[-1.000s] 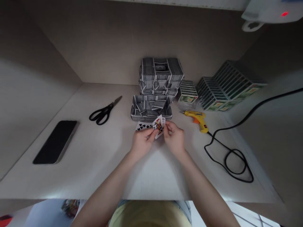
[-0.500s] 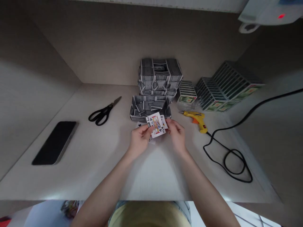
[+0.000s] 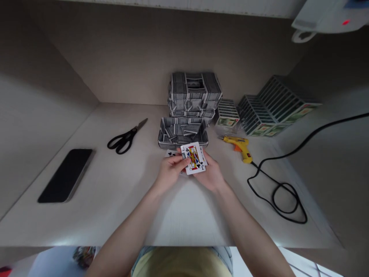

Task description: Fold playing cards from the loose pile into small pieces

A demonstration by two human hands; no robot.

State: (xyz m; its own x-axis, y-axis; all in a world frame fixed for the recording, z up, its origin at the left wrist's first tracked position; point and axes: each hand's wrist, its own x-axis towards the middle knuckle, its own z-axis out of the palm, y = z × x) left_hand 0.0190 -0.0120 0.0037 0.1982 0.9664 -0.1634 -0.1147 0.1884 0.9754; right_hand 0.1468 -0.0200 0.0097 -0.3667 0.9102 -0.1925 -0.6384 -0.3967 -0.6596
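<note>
Both my hands meet over the middle of the desk and hold a few playing cards (image 3: 194, 158), a jack of clubs face up on top. My left hand (image 3: 170, 174) pinches the cards' left edge with thumb and fingers. My right hand (image 3: 211, 175) supports them from beneath and the right. Another card with clubs (image 3: 170, 154) peeks out flat on the desk just behind my left hand. Right behind the cards sits an open tray built from card backs (image 3: 182, 132).
A taller box of card backs (image 3: 195, 93) stands behind the tray. Packs of cards (image 3: 266, 111) are stacked at the right. A yellow glue gun (image 3: 240, 146) with a coiled black cable (image 3: 284, 196) lies right; black scissors (image 3: 124, 137) and a phone (image 3: 67, 175) lie left.
The jack card turned from edge-on to face up and squared onto the cards in my hands. My right hand slid under them; the club card on the desk became mostly covered.
</note>
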